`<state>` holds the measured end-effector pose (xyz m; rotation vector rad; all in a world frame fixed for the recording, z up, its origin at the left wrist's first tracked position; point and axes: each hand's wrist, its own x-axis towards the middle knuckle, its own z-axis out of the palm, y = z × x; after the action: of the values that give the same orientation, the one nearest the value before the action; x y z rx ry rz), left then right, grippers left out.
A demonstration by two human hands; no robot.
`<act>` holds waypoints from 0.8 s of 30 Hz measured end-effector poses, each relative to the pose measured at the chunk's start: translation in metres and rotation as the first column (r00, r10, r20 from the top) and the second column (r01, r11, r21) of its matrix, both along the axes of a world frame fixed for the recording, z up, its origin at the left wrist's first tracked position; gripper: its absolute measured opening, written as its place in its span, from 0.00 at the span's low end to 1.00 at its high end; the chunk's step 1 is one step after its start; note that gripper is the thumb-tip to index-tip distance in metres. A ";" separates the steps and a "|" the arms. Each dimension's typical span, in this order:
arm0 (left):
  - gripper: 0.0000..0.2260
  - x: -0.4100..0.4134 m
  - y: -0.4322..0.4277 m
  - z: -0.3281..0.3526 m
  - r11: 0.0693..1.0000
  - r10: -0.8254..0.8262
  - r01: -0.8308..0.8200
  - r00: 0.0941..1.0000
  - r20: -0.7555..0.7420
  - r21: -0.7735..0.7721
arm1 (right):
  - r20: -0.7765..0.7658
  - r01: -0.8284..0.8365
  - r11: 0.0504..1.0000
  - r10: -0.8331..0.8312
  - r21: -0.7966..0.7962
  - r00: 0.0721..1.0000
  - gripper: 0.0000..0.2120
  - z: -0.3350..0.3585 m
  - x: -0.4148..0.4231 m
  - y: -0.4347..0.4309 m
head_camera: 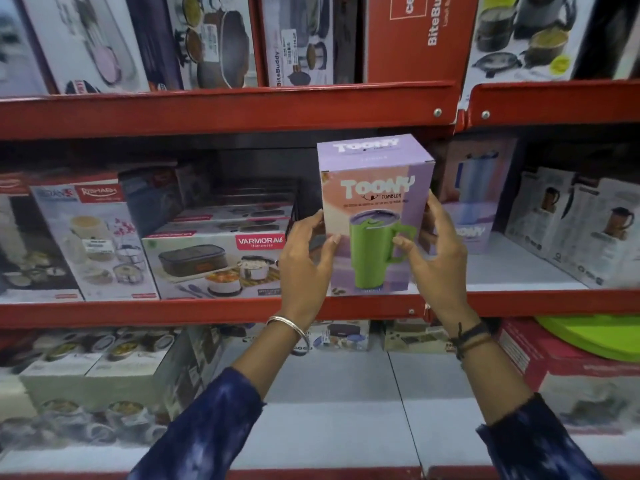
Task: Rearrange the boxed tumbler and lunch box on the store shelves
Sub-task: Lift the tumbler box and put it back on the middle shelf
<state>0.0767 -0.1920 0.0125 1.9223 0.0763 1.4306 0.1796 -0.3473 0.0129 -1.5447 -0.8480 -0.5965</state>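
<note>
Printed "TOONY" and "TUMBLER" on the front of the tall lilac-and-peach cardboard tumbler box (375, 216), with "TOONY" again on its top flap. Left of that box, "VARMORA Homeware" on a red tag of the wide white lunch box carton (216, 263). Farther left, "RISHABH", somewhat blurred, on the red label of a white container-set box (93, 237). Above, "BiteBu", cut off, on a red carton (415, 38); "BiteBuddy" on the neighbouring white box (298, 43). Price stickers unreadable.
</note>
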 end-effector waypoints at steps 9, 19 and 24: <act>0.16 0.055 0.025 -0.029 0.996 0.056 -0.048 0.993 -0.105 0.075 | -0.075 0.016 0.997 -0.022 -0.079 0.997 0.35 -0.023 0.045 0.016; 0.39 0.081 0.040 -0.025 0.595 0.442 -0.184 0.888 -0.127 0.782 | 0.421 0.416 0.795 -0.226 -0.442 0.878 0.42 -0.031 0.075 0.034; 0.34 0.081 0.040 -0.027 0.497 0.538 -0.222 0.837 -0.098 0.839 | 0.510 0.520 0.716 -0.263 -0.466 0.819 0.42 -0.031 0.074 0.037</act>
<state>0.1577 -0.1518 -0.0142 3.1048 0.0260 1.5191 0.2532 -0.3100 -0.0177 -2.2641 -1.0864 -1.0820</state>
